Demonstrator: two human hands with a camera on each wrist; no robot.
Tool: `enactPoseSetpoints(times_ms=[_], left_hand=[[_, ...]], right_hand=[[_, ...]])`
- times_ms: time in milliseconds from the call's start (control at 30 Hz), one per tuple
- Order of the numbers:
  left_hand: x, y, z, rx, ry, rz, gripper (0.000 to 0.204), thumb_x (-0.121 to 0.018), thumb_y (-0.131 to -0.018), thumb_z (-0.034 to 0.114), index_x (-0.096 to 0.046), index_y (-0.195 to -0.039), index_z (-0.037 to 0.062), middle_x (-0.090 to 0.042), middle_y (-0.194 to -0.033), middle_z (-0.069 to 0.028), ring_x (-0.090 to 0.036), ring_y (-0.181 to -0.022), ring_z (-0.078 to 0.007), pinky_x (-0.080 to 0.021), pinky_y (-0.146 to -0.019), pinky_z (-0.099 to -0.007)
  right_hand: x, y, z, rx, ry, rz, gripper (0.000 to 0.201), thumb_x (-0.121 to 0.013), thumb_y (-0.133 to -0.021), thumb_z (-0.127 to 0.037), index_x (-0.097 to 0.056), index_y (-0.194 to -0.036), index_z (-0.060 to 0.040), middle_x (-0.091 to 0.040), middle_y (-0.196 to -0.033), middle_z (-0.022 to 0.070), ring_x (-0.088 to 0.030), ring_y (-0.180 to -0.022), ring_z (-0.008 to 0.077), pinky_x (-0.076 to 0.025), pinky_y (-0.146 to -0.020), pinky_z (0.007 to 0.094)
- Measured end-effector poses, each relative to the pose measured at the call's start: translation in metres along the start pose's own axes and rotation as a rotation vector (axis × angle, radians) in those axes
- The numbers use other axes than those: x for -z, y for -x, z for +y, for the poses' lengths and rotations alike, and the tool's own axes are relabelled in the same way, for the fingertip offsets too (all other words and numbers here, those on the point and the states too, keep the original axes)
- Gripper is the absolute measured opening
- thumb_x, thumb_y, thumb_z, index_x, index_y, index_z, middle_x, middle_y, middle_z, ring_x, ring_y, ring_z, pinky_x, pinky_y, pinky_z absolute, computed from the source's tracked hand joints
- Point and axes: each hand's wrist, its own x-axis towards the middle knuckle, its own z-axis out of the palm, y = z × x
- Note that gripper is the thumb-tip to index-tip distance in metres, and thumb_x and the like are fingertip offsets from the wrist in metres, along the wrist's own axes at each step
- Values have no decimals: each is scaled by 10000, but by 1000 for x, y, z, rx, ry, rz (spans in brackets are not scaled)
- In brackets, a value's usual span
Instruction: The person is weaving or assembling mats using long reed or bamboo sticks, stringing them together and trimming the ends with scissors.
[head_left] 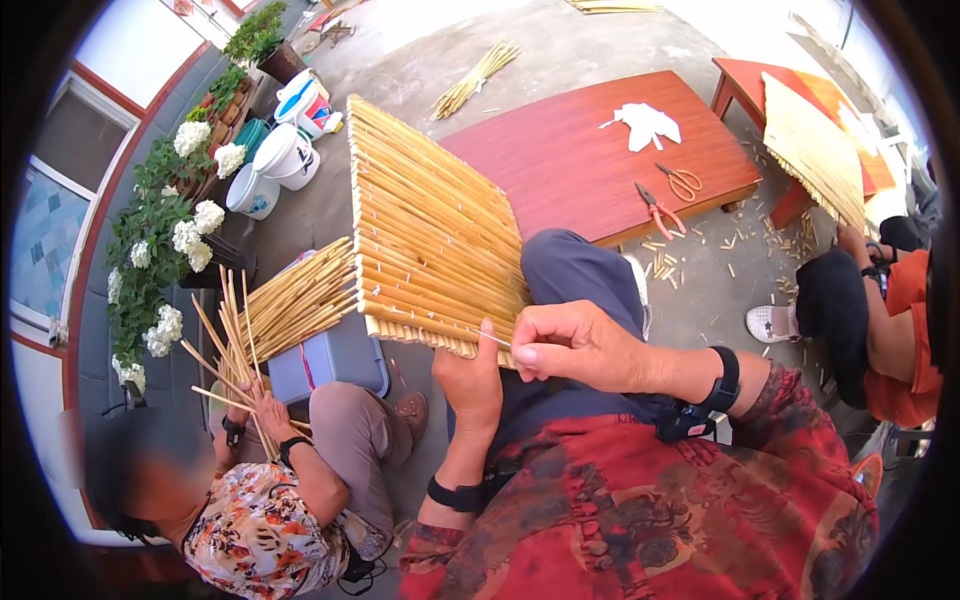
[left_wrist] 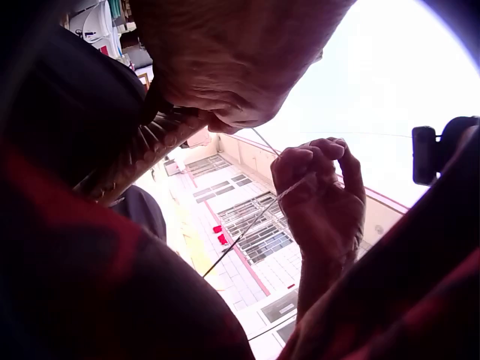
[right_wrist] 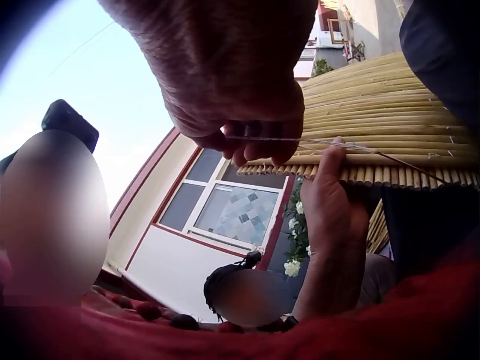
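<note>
A mat of straight yellow stalks [head_left: 430, 220], tied together with rows of white string, leans up from the wearer's lap in the head view. My left hand [head_left: 470, 390] grips its near edge, the thumb on top and the fingers hidden beneath. Beside it, my right hand [head_left: 585, 345] pinches a thin white string [right_wrist: 300, 141]. In the right wrist view that string stretches from the fingertips to the mat's edge, close by the left thumb. A length of string [left_wrist: 259, 219] also trails down from the right hand [left_wrist: 322, 199] in the left wrist view.
A red table [head_left: 570, 150] ahead bears pliers [head_left: 660, 210], scissors [head_left: 682, 182] and a crumpled white thing [head_left: 645, 125]. At left, a seated person [head_left: 270, 500] holds loose stalks beside a bundle [head_left: 300, 300] on a grey-blue box [head_left: 330, 362]. Another mat [head_left: 815, 145] is at right.
</note>
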Motion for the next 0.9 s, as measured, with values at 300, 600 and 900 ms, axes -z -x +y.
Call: enactPoseSetpoints(times_ms=[300,600,900], left_hand=[[-2,-2,-14,21,-29,-55,132,-600,-803,34,-603,-908,-47,-645,-821,-85,-591,-742,-141,-463,-675,-284],[-8,-8,-6,25,11,-67,130,-595,-807,15,-601,-915,-57,-643,-833,-82,-589,-750,-140,-459,-688,-282],[9,-41,-1,27,91,-52,171,-592,-807,19,-584,-963,-50,-631,-867,-67,-570,-773,-118,-457,-717,-258]], right_hand=[[13,-8,-11,53,160,-59,160,-538,-880,-158,-546,-839,-4,-528,-712,29,-465,-674,80,-406,-613,242],[27,-3,-12,129,250,-12,200,-527,-903,-192,-552,-854,1,-518,-712,26,-455,-660,92,-412,-600,257],[106,22,-33,-96,120,99,206,-546,-892,-211,-588,-831,-19,-596,-751,3,-540,-703,74,-434,-652,217]])
